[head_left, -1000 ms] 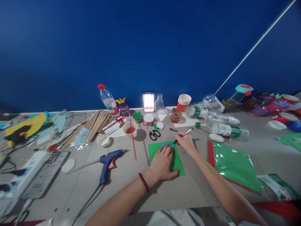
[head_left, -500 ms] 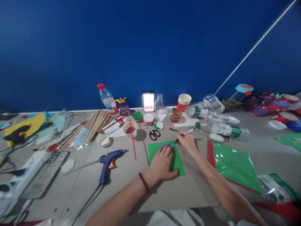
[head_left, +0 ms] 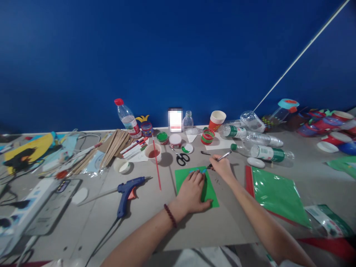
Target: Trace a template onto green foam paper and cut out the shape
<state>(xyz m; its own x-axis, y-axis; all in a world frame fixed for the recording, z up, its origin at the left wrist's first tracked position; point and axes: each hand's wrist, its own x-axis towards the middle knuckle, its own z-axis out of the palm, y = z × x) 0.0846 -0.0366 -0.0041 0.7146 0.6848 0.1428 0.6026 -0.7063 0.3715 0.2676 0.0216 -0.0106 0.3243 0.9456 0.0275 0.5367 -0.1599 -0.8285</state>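
Note:
A green sheet of paper [head_left: 182,178] lies flat on the table in front of me. Across it rests my left hand [head_left: 192,189], palm down with fingers stretched forward and thumb out to the right. Small bits of blue show at its fingertips; what they belong to is hidden. At the sheet's upper right edge, my right hand [head_left: 221,167] is closed around a pen [head_left: 224,155], its tip angled toward the blue bits. The pen's cap [head_left: 205,152] lies just beyond that hand. Black-handled scissors [head_left: 183,158] sit past the sheet.
A blue glue gun [head_left: 128,193] with its cord lies to the left. A paint-water cup [head_left: 152,152] carries a red brush across it. Plastic bottles [head_left: 268,152] lie at the right, behind a pack of green sheets [head_left: 279,194]. A power strip [head_left: 47,213] is far left.
Almost nothing differs. The view has shifted very slightly, and the pen in my right hand has moved by a tiny amount at most.

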